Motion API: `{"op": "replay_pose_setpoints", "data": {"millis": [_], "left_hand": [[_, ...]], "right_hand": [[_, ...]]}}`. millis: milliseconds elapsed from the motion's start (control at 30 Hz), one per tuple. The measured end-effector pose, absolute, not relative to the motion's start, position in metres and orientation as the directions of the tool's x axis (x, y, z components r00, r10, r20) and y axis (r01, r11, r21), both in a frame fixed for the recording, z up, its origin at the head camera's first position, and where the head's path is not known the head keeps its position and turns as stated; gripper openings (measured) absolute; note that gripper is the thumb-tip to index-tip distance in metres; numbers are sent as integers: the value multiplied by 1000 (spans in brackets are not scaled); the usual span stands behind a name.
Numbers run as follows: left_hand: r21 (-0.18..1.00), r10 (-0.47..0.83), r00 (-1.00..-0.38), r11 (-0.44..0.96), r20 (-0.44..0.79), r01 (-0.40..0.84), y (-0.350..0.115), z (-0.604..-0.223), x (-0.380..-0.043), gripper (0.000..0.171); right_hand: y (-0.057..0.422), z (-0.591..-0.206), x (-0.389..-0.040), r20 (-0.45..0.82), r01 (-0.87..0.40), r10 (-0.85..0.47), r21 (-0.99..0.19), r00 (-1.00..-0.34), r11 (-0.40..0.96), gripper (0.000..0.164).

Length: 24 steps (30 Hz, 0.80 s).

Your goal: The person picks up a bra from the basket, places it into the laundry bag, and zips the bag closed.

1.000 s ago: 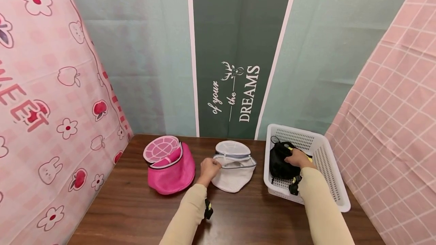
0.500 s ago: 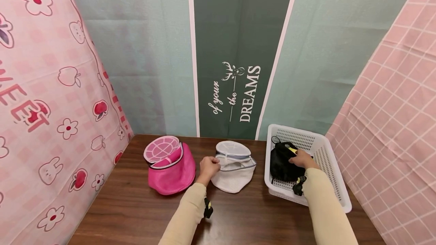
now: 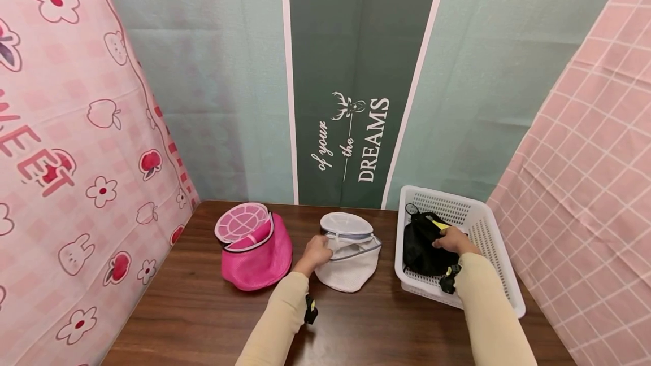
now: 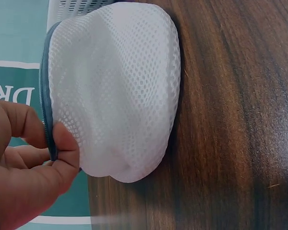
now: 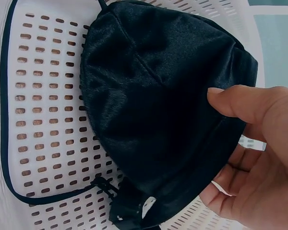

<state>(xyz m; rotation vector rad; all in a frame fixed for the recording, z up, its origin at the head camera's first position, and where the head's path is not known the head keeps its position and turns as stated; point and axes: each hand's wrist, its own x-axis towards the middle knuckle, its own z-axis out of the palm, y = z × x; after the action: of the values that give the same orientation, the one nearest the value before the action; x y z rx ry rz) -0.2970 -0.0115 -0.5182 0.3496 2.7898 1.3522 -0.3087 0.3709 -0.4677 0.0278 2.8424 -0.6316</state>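
My left hand point(image 3: 316, 250) pinches the grey zipper edge of a white mesh laundry bag point(image 3: 348, 275). Its round lid is flipped back, so the mouth gapes. In the left wrist view, thumb and fingers clasp the zipper edge point(image 4: 46, 91), and the honeycomb mesh shows beside them. Off to the right, my right hand point(image 3: 452, 240) holds a black bra point(image 5: 153, 96) inside a white plastic basket point(image 3: 488, 242). The right wrist view has the thumb on top of the smooth cup and the other fingers under its edge. A thin black strap point(image 5: 6, 120) loops across the basket floor.
A pink mesh laundry bag point(image 3: 259, 264) stands left of the white one, its lid also folded back. Both bags and the basket are on a brown wooden table point(image 3: 356, 332). Printed cloths hang behind and at both sides.
My left hand has slid slightly right along the white bag's edge, and the mouth looks wider. My right hand has shifted a little to the right, the black bra moving slightly with it.
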Motion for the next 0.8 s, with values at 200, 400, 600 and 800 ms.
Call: {"op": "replay_pose_setpoints", "data": {"millis": [200, 400, 600, 800], "left_hand": [[817, 223, -964, 523, 147, 245, -9, -520, -295, 55], [836, 224, -958, 477, 181, 270, -10, -521, -297, 67], [857, 227, -964, 458, 142, 234, -9, -522, -296, 77], [882, 206, -972, 429, 116, 196, -7, -522, -295, 79]], "right_hand": [[372, -469, -305, -113, -16, -66, -400, -991, 916, 36], [371, -468, -306, -127, -50, -118, -445, -985, 894, 38], [370, -472, -307, -208, 11, -150, -619, -967, 786, 37], [369, -470, -304, -174, 22, -112, -628, -978, 778, 30]]}}
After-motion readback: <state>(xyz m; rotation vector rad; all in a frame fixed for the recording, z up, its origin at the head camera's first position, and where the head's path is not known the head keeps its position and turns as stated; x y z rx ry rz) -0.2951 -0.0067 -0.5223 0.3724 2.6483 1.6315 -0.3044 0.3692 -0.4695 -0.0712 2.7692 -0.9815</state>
